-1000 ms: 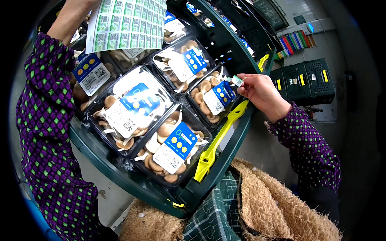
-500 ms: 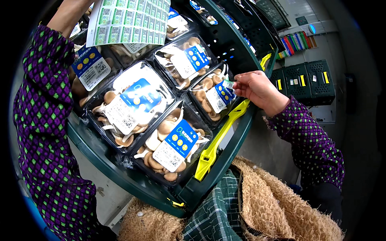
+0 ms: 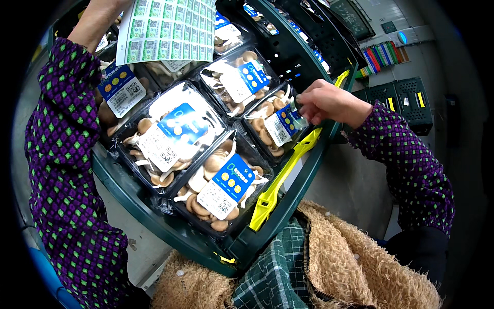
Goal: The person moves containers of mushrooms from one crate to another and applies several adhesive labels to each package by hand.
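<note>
At the top left, my left hand (image 3: 109,11) runs out of the picture, so its fingers are hidden. A sheet of small green-and-white stickers (image 3: 170,32) hangs from it over the packs. My right hand (image 3: 329,104) has its fingers curled and pinched at the right edge of a mushroom pack (image 3: 265,135). Whatever is between those fingertips is too small to make out. Around it lie several more clear-topped black trays of mushrooms with blue-and-white labels, among them a front tray (image 3: 198,206), a large one (image 3: 154,165) and one behind (image 3: 211,80).
The packs sit in a dark green crate (image 3: 128,198) with a yellow handle latch (image 3: 272,198) on its near right side. Another crate (image 3: 329,38) of packs stands beyond. On the right are stacked dark crates (image 3: 401,103) and a row of coloured folders (image 3: 383,59).
My right hand has shifted slightly up; the small green-and-white sticker that showed in its fingertips is no longer plain to see. My left arm and the sheet have moved slightly right and down.
</note>
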`<state>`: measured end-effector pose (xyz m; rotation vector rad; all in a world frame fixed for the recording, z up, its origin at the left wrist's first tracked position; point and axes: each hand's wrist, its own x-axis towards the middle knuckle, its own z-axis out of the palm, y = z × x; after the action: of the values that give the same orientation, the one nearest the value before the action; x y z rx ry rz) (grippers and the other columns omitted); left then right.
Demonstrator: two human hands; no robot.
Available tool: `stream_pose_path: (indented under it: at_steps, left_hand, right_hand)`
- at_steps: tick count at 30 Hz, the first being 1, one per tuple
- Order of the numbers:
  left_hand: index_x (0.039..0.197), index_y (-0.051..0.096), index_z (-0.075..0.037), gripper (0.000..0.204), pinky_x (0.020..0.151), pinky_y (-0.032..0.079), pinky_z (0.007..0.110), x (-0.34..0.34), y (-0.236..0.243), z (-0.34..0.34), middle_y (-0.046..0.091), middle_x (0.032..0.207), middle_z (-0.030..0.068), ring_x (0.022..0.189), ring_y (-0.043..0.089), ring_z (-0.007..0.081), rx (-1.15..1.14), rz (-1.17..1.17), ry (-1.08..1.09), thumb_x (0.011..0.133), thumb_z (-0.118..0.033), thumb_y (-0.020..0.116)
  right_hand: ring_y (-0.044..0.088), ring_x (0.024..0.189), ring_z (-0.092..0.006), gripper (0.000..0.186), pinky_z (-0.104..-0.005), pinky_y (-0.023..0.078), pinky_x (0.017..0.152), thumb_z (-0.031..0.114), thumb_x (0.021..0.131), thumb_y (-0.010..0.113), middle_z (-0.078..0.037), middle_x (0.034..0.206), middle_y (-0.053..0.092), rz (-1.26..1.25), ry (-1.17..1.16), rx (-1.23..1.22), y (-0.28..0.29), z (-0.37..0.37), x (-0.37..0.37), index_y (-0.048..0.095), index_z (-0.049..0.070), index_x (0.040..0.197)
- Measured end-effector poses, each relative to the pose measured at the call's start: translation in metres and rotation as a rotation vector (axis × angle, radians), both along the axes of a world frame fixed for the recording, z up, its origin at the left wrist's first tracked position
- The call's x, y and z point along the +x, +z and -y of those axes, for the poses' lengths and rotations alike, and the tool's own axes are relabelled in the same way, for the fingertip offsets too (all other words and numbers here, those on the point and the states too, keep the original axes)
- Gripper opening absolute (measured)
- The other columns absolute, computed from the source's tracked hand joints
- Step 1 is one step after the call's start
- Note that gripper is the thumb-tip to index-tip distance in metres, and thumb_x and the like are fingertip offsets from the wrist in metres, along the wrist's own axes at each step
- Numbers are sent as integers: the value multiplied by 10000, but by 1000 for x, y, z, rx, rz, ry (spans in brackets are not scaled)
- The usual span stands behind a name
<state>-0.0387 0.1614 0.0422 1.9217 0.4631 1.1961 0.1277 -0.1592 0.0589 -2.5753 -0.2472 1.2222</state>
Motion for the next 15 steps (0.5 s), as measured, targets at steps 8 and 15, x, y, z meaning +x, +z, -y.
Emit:
stream_pose_path:
  at_steps: [8, 15]
  left_hand:
    - [692, 672, 21, 201, 525, 421, 276, -7, -4, -16, 580, 567, 10, 539, 507, 70, 83, -77, 87, 788, -156, 669]
    - [804, 737, -23, 252, 669, 529, 387, 5, -18, -35, 682, 740, 187, 695, 682, 311, 409, -116, 207, 757, -257, 654]
  right_hand:
    - [650, 883, -141, 281, -271, 532, 850, 37, 893, 659, -101, 1064, 686, -219, -83, 669, 4, -1, -45, 652, -43, 1162]
    - [648, 1015, -221, 318, -314, 506, 939, -23, 881, 649, -154, 1090, 672, -553, -263, 770, -38, -23, -100, 599, -73, 1190]
